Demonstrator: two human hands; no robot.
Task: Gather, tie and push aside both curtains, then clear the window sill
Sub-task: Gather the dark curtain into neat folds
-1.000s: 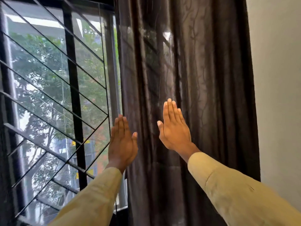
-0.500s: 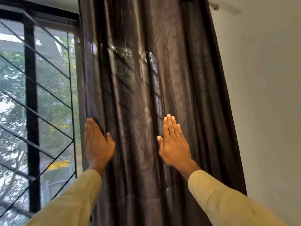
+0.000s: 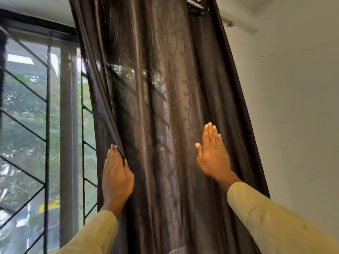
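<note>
A dark brown sheer curtain (image 3: 165, 88) hangs from a rod (image 3: 198, 8) at the top right and covers the right part of the window. My left hand (image 3: 116, 176) is at the curtain's left edge with straight fingers. The edge runs between its thumb and its fingers and is drawn rightward there. My right hand (image 3: 212, 153) lies flat on the front of the curtain, fingers straight and together. The other curtain and the window sill are out of view.
The window (image 3: 27, 116) with a black slanted metal grille (image 3: 46, 143) fills the left side, with trees outside. A plain white wall (image 3: 293, 107) stands right of the curtain. Both of my sleeves are pale yellow.
The view has turned right and upward. My left hand has pushed the curtain's left edge to the right, uncovering more window. My right hand stays flat on the fabric.
</note>
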